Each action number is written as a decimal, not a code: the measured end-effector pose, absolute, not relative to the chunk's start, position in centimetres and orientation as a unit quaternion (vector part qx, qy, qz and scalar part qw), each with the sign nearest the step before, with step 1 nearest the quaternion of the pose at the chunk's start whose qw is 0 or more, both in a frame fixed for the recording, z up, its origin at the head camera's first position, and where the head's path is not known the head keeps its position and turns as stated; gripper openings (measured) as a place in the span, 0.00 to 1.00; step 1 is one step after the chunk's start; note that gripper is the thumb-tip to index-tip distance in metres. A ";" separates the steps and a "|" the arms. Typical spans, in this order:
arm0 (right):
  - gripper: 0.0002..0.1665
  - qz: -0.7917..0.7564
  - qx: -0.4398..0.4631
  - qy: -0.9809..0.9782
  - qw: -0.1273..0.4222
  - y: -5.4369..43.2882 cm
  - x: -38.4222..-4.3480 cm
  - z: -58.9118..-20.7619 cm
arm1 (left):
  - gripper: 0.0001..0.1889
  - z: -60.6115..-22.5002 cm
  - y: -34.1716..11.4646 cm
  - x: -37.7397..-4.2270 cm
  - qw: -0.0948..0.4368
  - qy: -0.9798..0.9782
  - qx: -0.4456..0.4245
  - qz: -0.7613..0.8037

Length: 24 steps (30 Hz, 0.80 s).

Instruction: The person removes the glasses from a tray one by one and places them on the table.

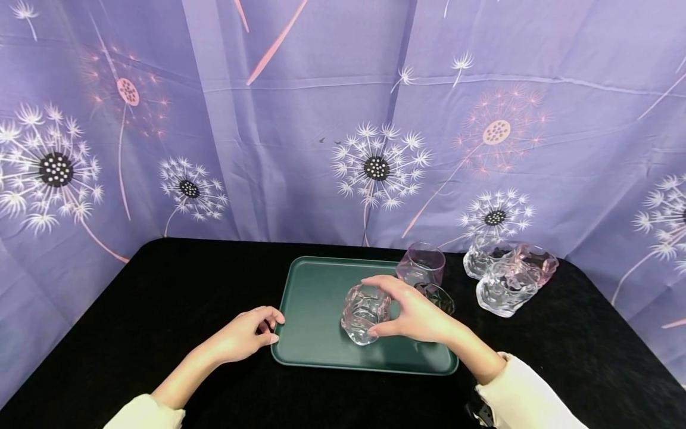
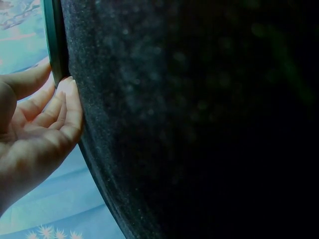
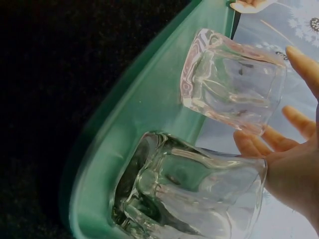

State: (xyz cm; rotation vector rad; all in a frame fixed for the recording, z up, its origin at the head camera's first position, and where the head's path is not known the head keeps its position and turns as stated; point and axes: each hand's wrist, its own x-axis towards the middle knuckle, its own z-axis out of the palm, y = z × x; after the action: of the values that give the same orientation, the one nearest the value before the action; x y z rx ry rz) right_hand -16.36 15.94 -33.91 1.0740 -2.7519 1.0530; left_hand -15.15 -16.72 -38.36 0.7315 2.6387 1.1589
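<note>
A clear, pink-tinted wavy glass (image 1: 362, 319) stands upright on the green tray (image 1: 316, 333). Around its upper part my right hand (image 1: 412, 313) spreads its fingers and thumb; in the right wrist view the fingers lie loosely apart beside the rim of this glass (image 3: 234, 82). My left hand (image 1: 243, 333) is at the tray's left edge, where thumb and fingertips pinch the rim, as the left wrist view shows the hand (image 2: 45, 114) close up. Partly hidden behind my right hand is a clear glass with a dark base (image 3: 194, 194). A purple glass (image 1: 420, 265) stands at the tray's back right corner.
Right of the tray, two clear wavy glasses (image 1: 501, 292) and a pink one (image 1: 541, 262) stand grouped on the black-covered table (image 1: 225, 280). A purple curtain (image 1: 300, 149) with dandelion prints hangs behind the table.
</note>
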 end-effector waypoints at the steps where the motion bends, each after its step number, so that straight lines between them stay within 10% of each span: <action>1: 0.44 0.334 0.342 -0.878 0.003 15.9 -16.4 -33.9 | 0.10 -38.4 -16.7 -15.1 0.084 0.884 0.245 0.388; 24: 0.42 0.309 0.355 -0.882 0.021 15.3 -16.5 -34.4 | 0.10 -38.4 -16.7 -15.2 0.097 0.884 0.236 0.392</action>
State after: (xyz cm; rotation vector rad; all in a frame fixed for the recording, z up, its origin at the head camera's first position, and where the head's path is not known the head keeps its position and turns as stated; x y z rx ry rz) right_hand -16.46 15.31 -34.37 1.1011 -2.7339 0.9591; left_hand -15.21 -16.73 -38.44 0.6999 2.6181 1.1612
